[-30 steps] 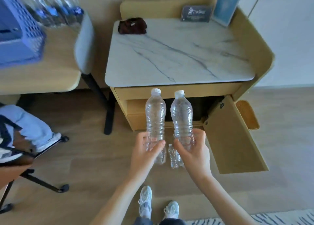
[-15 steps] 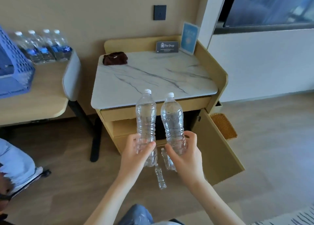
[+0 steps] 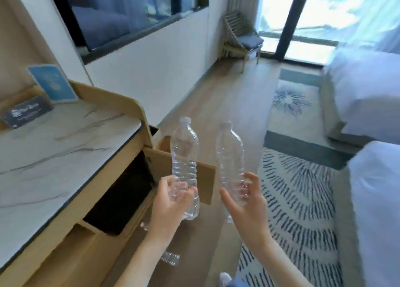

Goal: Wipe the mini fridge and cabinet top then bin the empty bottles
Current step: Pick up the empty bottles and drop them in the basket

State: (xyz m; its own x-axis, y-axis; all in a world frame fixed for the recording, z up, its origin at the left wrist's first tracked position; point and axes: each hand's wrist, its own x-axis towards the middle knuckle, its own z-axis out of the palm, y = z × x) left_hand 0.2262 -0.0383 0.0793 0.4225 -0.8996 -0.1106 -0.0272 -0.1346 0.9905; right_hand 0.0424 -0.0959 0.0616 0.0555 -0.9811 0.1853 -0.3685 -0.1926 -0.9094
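Observation:
My left hand (image 3: 167,204) grips the lower part of a clear empty plastic bottle (image 3: 184,154) with a white cap, held upright. My right hand (image 3: 244,202) holds a second clear empty bottle (image 3: 230,154), tilted slightly left. Both bottles hang in the air in front of the open cabinet door (image 3: 203,178). The marble cabinet top (image 3: 54,152) lies to my left, with the dark opening of the mini fridge compartment (image 3: 123,198) below it. Another empty bottle (image 3: 171,258) lies on the floor under my left forearm.
A blue card (image 3: 53,84) and a dark sign (image 3: 27,113) stand at the back of the cabinet top. A patterned rug (image 3: 298,191) covers the floor to the right. Two white beds (image 3: 372,161) stand at far right. A chair (image 3: 242,37) sits by the window.
The view has swung right, away from the cabinet front toward the room and beds. Both hands keep their bottles; the desk, dark cloth and full bottles have left the view.

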